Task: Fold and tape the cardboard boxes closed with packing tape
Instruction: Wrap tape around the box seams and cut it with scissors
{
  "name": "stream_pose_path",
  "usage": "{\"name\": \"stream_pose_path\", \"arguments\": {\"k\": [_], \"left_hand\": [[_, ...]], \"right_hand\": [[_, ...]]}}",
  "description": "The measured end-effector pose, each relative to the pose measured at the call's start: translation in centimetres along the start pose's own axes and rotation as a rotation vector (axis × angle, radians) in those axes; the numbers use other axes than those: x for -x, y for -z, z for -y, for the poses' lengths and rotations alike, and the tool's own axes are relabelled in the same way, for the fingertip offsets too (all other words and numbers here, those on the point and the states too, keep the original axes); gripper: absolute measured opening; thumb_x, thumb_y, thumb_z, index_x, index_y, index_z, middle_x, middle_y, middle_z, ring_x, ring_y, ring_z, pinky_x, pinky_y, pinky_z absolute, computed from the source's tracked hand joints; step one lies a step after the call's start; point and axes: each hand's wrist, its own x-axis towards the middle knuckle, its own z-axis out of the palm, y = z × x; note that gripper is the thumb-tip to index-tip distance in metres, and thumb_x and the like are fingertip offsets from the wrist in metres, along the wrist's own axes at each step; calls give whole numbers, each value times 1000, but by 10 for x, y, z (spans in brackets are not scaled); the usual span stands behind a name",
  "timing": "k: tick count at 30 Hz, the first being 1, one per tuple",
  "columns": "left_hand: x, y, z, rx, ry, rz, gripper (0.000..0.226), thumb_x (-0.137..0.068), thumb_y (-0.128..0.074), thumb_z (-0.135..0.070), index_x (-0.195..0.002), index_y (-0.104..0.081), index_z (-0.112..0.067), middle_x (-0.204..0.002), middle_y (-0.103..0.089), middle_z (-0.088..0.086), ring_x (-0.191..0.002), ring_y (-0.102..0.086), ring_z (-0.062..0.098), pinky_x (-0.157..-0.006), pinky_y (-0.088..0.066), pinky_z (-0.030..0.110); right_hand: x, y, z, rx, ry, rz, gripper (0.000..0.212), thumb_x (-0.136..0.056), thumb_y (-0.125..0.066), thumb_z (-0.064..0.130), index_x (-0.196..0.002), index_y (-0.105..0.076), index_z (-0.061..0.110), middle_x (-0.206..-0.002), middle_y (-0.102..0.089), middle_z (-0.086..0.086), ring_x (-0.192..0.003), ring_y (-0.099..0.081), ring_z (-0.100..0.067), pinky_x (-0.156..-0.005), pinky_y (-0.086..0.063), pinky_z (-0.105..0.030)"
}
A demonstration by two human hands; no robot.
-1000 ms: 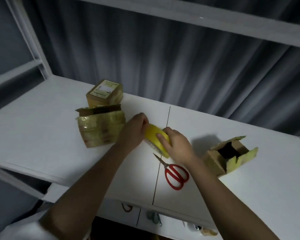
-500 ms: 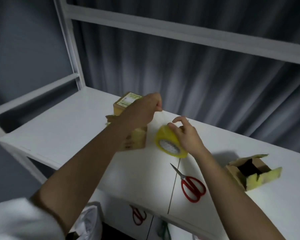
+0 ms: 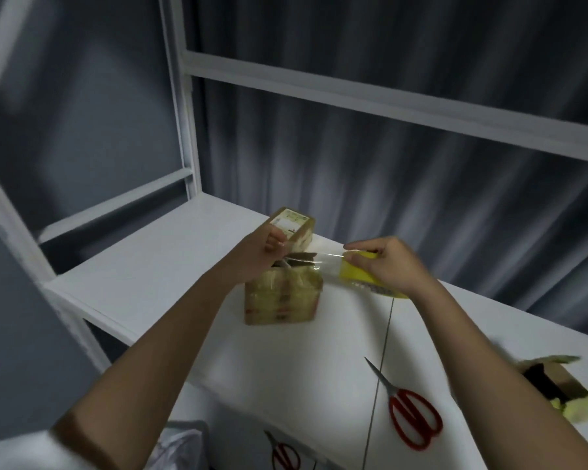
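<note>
A tape-wrapped cardboard box (image 3: pixel 280 296) stands on the white table (image 3: pixel 170 273) with its top flaps partly up. My right hand (image 3: pixel 387 262) grips a yellow roll of packing tape (image 3: pixel 360 274) just right of the box. My left hand (image 3: pixel 255 256) pinches the free end of a clear tape strip (image 3: pixel 316 257), which stretches from the roll across the box top. Behind it sits a smaller closed box (image 3: pixel 294 227) with a white label. An open box (image 3: pixel 557 381) with yellow-taped flaps lies at the far right.
Red-handled scissors (image 3: pixel 408 415) lie on the table near its front edge, right of a seam. A second pair of red scissors (image 3: pixel 284 456) shows below the table edge. White shelf posts (image 3: pixel 180 96) rise at the back left, with a grey curtain behind.
Both hands have lifted from the table. The left hand has pulled a strip of tape out from the roll and now holds it over the wrapped box. The view has tilted up.
</note>
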Motion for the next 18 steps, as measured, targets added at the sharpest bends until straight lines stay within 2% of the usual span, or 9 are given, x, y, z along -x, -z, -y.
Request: {"name": "stream_pose_path", "arguments": {"k": [1, 3, 5, 6, 8, 11, 13, 15, 18], "left_hand": [[1, 2, 6, 19, 2, -29, 11, -93, -57, -16, -102, -51, -12, -95, -55, -3, -74, -60, 3, -61, -48, 11], [2, 6, 19, 12, 9, -85, 14, -92, -58, -21, -102, -53, -13, -99, -58, -1, -85, -61, 14, -75, -52, 25], [2, 11, 29, 22, 22, -112, 12, -93, -57, -21, -102, -50, -18, -100, -59, 0, -89, -61, 19, -78, -54, 33], [4, 13, 33, 47, 31, -120, 14, -93, -57, -19, -104, -48, -20, -99, -58, -1, -89, -61, 19, -75, -54, 31], [4, 17, 38, 147, 58, -147, 23, -92, -58, -14, -109, -44, -21, -96, -56, -4, -85, -60, 15, -64, -52, 20], [4, 27, 41, 270, 102, -193, 28, -91, -59, -7, -116, -46, -12, -96, -57, -1, -80, -58, 9, -51, -44, 7], [2, 37, 47, 282, 115, -199, 30, -90, -60, -7, -118, -49, -9, -102, -60, 4, -83, -59, 14, -56, -46, 11], [1, 47, 52, 279, 140, -200, 28, -90, -59, -8, -117, -51, -13, -108, -62, 7, -92, -60, 21, -65, -48, 20], [2, 59, 62, 327, 198, -190, 24, -91, -58, -8, -113, -53, -17, -109, -64, 8, -96, -60, 25, -75, -48, 27]], "right_hand": [[-5, 1, 7, 2, 15, 8, 17, -74, -65, 59, -89, -70, 51, -104, -68, 23, -99, -61, -3, -91, -51, -35], [-14, 2, 22, 49, 51, 34, 15, -76, -67, 55, -88, -71, 48, -102, -68, 22, -99, -61, -5, -89, -51, -34], [-21, 2, 39, 173, 88, 32, 18, -80, -66, 53, -93, -73, 43, -104, -68, 19, -99, -60, -10, -85, -50, -33], [-25, 2, 48, 233, 111, 32, 18, -81, -65, 52, -95, -73, 43, -105, -68, 16, -99, -60, -13, -83, -50, -32], [-32, 4, 63, 303, 150, 47, 17, -83, -63, 51, -95, -72, 44, -105, -69, 15, -98, -59, -14, -81, -50, -31], [-46, 7, 82, 290, 179, 106, 11, -82, -65, 48, -89, -73, 44, -99, -69, 19, -91, -59, -8, -75, -50, -29], [-56, 6, 94, 284, 198, 154, 10, -80, -66, 49, -86, -73, 46, -96, -69, 19, -88, -59, -8, -73, -51, -30], [-67, 3, 107, 305, 219, 190, 9, -78, -66, 51, -82, -72, 46, -95, -68, 17, -87, -60, -9, -74, -54, -32], [-81, -7, 122, 331, 217, 250, 7, -77, -64, 53, -74, -69, 49, -96, -65, 13, -85, -60, -14, -72, -57, -36]]}}
